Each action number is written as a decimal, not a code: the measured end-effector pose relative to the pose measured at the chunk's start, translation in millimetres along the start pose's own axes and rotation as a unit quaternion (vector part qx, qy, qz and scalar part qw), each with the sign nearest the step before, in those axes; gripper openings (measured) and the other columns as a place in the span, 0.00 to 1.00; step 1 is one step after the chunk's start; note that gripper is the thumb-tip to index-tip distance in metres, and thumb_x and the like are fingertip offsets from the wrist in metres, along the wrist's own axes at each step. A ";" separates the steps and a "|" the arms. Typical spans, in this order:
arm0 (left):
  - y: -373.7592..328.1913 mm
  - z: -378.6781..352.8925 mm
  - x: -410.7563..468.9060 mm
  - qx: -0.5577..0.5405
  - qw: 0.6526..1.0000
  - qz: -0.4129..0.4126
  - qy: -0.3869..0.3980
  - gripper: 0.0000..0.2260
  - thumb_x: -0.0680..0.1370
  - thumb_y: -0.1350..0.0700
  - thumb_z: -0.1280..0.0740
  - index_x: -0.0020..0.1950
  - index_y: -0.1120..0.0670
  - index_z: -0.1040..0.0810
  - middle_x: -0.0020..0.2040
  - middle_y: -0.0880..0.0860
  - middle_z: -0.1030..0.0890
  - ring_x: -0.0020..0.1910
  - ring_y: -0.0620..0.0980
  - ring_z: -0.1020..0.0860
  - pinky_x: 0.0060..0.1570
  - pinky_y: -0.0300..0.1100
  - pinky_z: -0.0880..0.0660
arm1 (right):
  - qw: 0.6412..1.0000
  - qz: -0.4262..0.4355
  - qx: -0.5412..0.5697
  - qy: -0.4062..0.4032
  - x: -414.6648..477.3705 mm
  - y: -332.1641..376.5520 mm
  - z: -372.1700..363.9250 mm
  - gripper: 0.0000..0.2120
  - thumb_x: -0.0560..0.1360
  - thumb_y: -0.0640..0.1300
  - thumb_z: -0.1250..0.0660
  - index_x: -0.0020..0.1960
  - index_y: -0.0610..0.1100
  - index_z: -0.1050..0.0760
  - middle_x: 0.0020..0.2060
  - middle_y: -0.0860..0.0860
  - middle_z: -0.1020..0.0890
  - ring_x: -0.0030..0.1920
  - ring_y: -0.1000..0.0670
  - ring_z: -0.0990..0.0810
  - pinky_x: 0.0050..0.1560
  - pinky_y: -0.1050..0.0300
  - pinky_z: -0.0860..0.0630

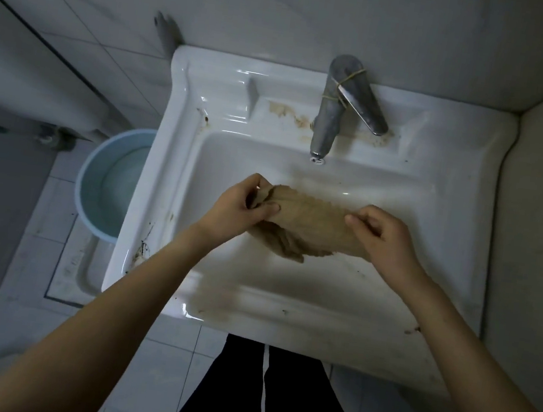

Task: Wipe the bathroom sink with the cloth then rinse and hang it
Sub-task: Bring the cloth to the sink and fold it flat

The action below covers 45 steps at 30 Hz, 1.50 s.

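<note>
A tan cloth (309, 224) is stretched above the basin of the white sink (181, 145). My left hand (239, 206) pinches its left end and my right hand (387, 236) grips its right end. A loose fold of the cloth hangs down between my hands. The basin shows brown stains along its front and on the ledge by the tap. The metal tap (332, 110) stands at the back, its lever bound with a rubber band; no water runs from the spout.
A light blue bucket (107, 184) holding water stands on the tiled floor left of the sink. Tiled walls close in behind and on the right. My dark trousers (265, 398) show below the sink's front edge.
</note>
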State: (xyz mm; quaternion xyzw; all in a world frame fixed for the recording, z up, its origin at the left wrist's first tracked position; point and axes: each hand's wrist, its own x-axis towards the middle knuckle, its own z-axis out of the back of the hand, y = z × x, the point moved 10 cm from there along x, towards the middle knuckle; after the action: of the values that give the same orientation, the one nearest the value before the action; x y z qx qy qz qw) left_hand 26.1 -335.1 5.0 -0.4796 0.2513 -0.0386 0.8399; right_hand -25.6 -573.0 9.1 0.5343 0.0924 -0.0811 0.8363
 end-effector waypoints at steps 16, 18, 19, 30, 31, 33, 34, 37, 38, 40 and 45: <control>20.8 9.3 -24.3 -0.252 0.944 0.187 0.106 0.12 0.79 0.54 0.34 0.57 0.56 0.15 0.54 0.60 0.15 0.53 0.57 0.16 0.53 0.47 0.18 | 0.897 -0.272 0.200 0.286 -29.9 -16.5 -15.3 0.22 0.67 0.60 0.26 0.51 0.43 0.15 0.43 0.45 0.13 0.40 0.49 0.14 0.33 0.63 0.21; 18.4 18.3 -7.7 -0.130 0.975 0.168 0.070 0.13 0.82 0.53 0.38 0.58 0.58 0.17 0.49 0.59 0.15 0.47 0.56 0.16 0.48 0.47 0.19 | 0.913 -0.277 0.155 0.256 -11.4 -22.3 -17.6 0.21 0.65 0.60 0.25 0.47 0.45 0.14 0.43 0.45 0.13 0.40 0.49 0.14 0.33 0.63 0.21; 15.3 21.8 -0.8 -0.069 0.984 0.156 0.056 0.15 0.82 0.52 0.39 0.58 0.60 0.18 0.43 0.58 0.17 0.38 0.54 0.19 0.39 0.46 0.22 | 0.924 -0.275 0.143 0.225 -0.6 -24.2 -16.8 0.19 0.63 0.59 0.24 0.44 0.45 0.14 0.40 0.46 0.13 0.38 0.50 0.14 0.32 0.64 0.22; -25.7 46.1 7.9 -0.066 0.997 -0.037 -0.002 0.11 0.82 0.59 0.37 0.42 0.62 0.22 0.25 0.43 0.30 0.24 0.40 0.33 0.25 0.32 0.36 | 0.980 -0.084 0.101 0.149 24.2 12.6 26.9 0.10 0.73 0.53 0.29 0.37 0.48 0.19 0.27 0.57 0.25 0.30 0.60 0.27 0.29 0.70 0.32; -15.8 39.4 4.6 -0.062 0.997 -0.035 0.013 0.11 0.82 0.58 0.36 0.42 0.61 0.21 0.26 0.43 0.30 0.25 0.40 0.33 0.26 0.32 0.36 | 0.980 -0.084 0.083 0.160 19.0 4.7 22.2 0.11 0.75 0.52 0.30 0.36 0.49 0.20 0.27 0.58 0.27 0.29 0.60 0.29 0.29 0.71 0.34; 18.5 17.7 -1.1 -0.036 0.998 -0.003 0.053 0.14 0.81 0.55 0.34 0.36 0.56 0.22 0.27 0.45 0.30 0.27 0.41 0.33 0.29 0.35 0.35 | 0.980 -0.098 0.038 0.166 10.4 -24.7 7.5 0.12 0.76 0.49 0.30 0.34 0.48 0.22 0.25 0.58 0.28 0.28 0.61 0.31 0.30 0.70 0.35; 40.6 4.6 -2.9 -0.003 0.997 0.023 0.072 0.14 0.81 0.54 0.34 0.35 0.55 0.23 0.28 0.47 0.30 0.27 0.42 0.32 0.31 0.37 0.33 | 0.980 -0.109 0.010 0.166 6.6 -43.3 -2.2 0.12 0.75 0.48 0.30 0.34 0.48 0.22 0.25 0.57 0.28 0.28 0.61 0.30 0.31 0.67 0.34; 100.5 -34.9 -3.9 0.091 0.981 0.097 0.141 0.14 0.81 0.53 0.34 0.36 0.57 0.23 0.32 0.49 0.24 0.34 0.46 0.26 0.39 0.40 0.31 | 0.967 -0.140 -0.075 0.199 -4.3 -96.9 -39.4 0.11 0.75 0.48 0.29 0.35 0.47 0.21 0.29 0.53 0.23 0.31 0.58 0.26 0.36 0.60 0.31; 112.9 -42.4 -2.0 0.097 0.978 0.110 0.152 0.14 0.81 0.53 0.34 0.35 0.53 0.24 0.33 0.48 0.24 0.35 0.45 0.26 0.39 0.38 0.32 | 0.962 -0.146 -0.094 0.210 -5.8 -110.8 -49.0 0.11 0.75 0.49 0.29 0.36 0.46 0.20 0.30 0.51 0.22 0.32 0.56 0.25 0.37 0.59 0.31; 122.4 -45.3 8.1 0.106 0.977 0.113 0.145 0.15 0.81 0.52 0.34 0.33 0.45 0.26 0.33 0.44 0.24 0.36 0.41 0.26 0.36 0.30 0.33 | 0.960 -0.149 -0.114 0.206 -1.0 -127.7 -54.5 0.13 0.74 0.54 0.30 0.36 0.47 0.20 0.30 0.50 0.22 0.33 0.52 0.24 0.37 0.57 0.30; 114.1 -24.1 60.5 0.117 0.989 0.078 0.047 0.12 0.80 0.51 0.35 0.36 0.43 0.24 0.36 0.42 0.22 0.39 0.40 0.25 0.43 0.37 0.34 | 0.980 -0.081 -0.150 0.105 48.8 -129.3 -31.0 0.16 0.69 0.68 0.37 0.35 0.57 0.25 0.28 0.56 0.24 0.28 0.58 0.28 0.33 0.57 0.31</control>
State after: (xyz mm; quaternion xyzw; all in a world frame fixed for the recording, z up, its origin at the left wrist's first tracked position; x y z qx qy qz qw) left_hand 47.6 -311.2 -122.3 -0.3550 0.3212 -0.0247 0.8776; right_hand -10.7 -600.4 -129.0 0.3987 0.2339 -0.0776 0.8834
